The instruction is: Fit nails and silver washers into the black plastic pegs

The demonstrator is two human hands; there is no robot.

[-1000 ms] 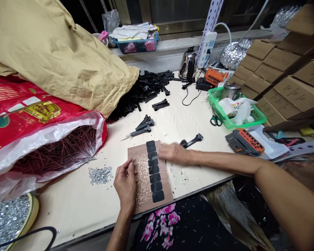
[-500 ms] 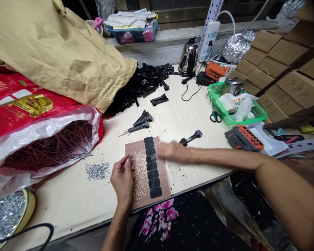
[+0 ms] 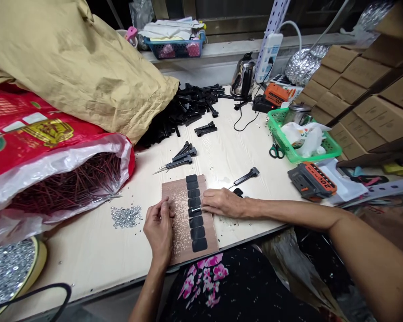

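My right hand [image 3: 223,202] is closed around a thin metal rod [image 3: 196,209], whose silvery end points left over a column of black rounded pieces [image 3: 197,233]. These pieces lie in a row on a brown board [image 3: 210,237] sprinkled with pale specks. At the board's left edge rests my left hand [image 3: 158,226], fingers curled and thumb pressed to them; what they pinch, if anything, is hidden. Left of that hand lies a small heap of silver bits [image 3: 126,216]. A black T-shaped part [image 3: 246,176] lies beyond my right hand.
Black parts [image 3: 195,105] are heaped near a brown paper sack [image 3: 97,71]. A red sack [image 3: 36,120] of thin rods and a tub [image 3: 40,264] of silver bits stand left. Scissors [image 3: 276,150], a green basket [image 3: 293,156] and a battery pack [image 3: 312,180] sit right.
My right hand, blurred before, has come down slightly and is steadier, with the metal rod's end now showing over the black pieces. My left hand stays at the board's left edge.
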